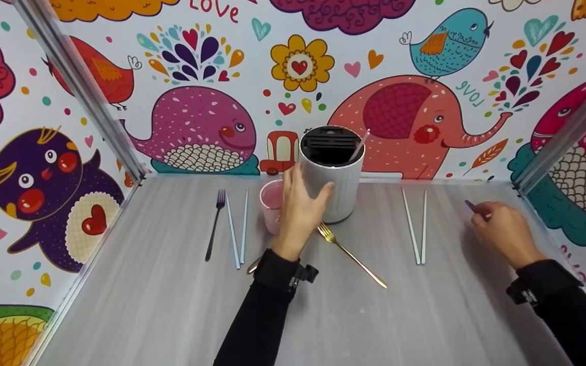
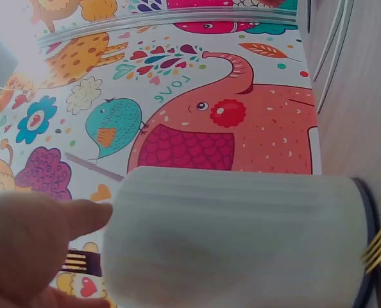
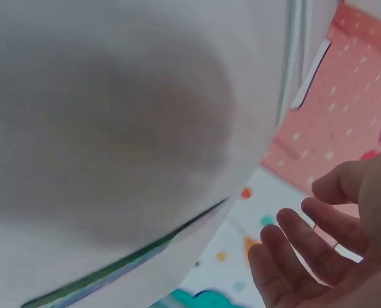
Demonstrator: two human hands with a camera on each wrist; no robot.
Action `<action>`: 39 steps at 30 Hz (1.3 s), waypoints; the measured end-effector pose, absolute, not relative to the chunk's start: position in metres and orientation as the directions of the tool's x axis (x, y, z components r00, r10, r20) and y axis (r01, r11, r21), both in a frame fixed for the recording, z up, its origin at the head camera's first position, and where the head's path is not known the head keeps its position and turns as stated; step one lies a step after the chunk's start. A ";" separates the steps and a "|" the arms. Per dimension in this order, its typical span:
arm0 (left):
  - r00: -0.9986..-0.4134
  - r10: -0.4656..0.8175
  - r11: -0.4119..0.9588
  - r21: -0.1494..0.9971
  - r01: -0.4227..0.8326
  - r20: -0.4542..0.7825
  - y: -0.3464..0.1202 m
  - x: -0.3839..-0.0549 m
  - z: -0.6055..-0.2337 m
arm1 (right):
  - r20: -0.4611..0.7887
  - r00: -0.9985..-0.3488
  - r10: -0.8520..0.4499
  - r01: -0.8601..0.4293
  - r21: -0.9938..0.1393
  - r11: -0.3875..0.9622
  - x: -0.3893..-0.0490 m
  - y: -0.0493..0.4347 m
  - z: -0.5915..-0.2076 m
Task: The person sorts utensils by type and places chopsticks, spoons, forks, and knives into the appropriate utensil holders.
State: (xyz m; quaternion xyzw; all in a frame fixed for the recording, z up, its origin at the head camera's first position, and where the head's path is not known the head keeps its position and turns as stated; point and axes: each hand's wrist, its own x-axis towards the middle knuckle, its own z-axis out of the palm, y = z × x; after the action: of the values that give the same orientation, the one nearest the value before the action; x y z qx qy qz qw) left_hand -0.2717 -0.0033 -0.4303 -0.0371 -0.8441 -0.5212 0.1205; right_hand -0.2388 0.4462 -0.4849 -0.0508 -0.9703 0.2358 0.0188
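Note:
Close to the front left side of a white canister [image 1: 336, 188] is my left hand [image 1: 300, 208], thumb and fingers spread around its upper part. In the left wrist view the thumb tip meets the canister's rim, and wall shows between thumb and fingers. The canister has a black slotted insert [image 1: 331, 145], with a pale pink stick [image 1: 360, 145] leaning in it. Low over the right side of the table is my right hand [image 1: 501, 229], its fingers loosely bent with nothing between them in the right wrist view. A thin dark, bluish utensil [image 3: 126, 262] lies near it, mostly hidden in the head view.
Left of the canister stands a pink cup [image 1: 271, 201], partly behind my left hand. Further left lie a dark fork [image 1: 215, 223] and two pale blue chopsticks [image 1: 243, 226]. A gold fork [image 1: 351, 256] lies in front, and two pale green chopsticks [image 1: 423, 229] to the right. Printed walls enclose the table.

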 end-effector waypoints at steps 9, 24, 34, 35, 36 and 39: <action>-0.981 -0.111 0.427 0.899 0.098 0.160 0.005 -0.290 -0.442 | -0.138 -0.988 0.073 0.134 -0.510 0.850 -0.236 0.450 -0.493; -0.978 -0.100 0.414 0.901 0.127 0.184 0.008 -0.298 -0.448 | -0.191 -0.980 0.064 0.150 -0.482 0.863 -0.273 0.371 -0.509; -0.975 -0.123 0.451 0.886 0.111 0.185 0.010 -0.297 -0.445 | -0.260 -0.964 0.063 0.177 -0.442 0.880 -0.279 0.367 -0.504; -0.976 -0.118 0.446 0.888 0.112 0.182 0.010 -0.297 -0.445 | -0.270 -0.961 0.062 0.180 -0.438 0.880 -0.280 0.367 -0.503; -0.977 -0.110 0.441 0.890 0.116 0.182 0.010 -0.298 -0.445 | -0.279 -0.958 0.064 0.186 -0.435 0.881 -0.281 0.366 -0.503; -0.979 -0.082 0.424 0.895 0.136 0.188 0.011 -0.301 -0.447 | -0.313 -0.946 0.082 0.216 -0.424 0.880 -0.282 0.364 -0.500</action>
State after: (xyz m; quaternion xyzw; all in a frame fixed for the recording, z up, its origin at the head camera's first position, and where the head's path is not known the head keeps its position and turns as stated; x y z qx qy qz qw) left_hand -0.3006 0.0105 -0.4471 -0.0163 -0.8377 -0.5363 0.1017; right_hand -0.2818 0.3644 -0.5003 -0.0776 -0.9587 0.2326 -0.1444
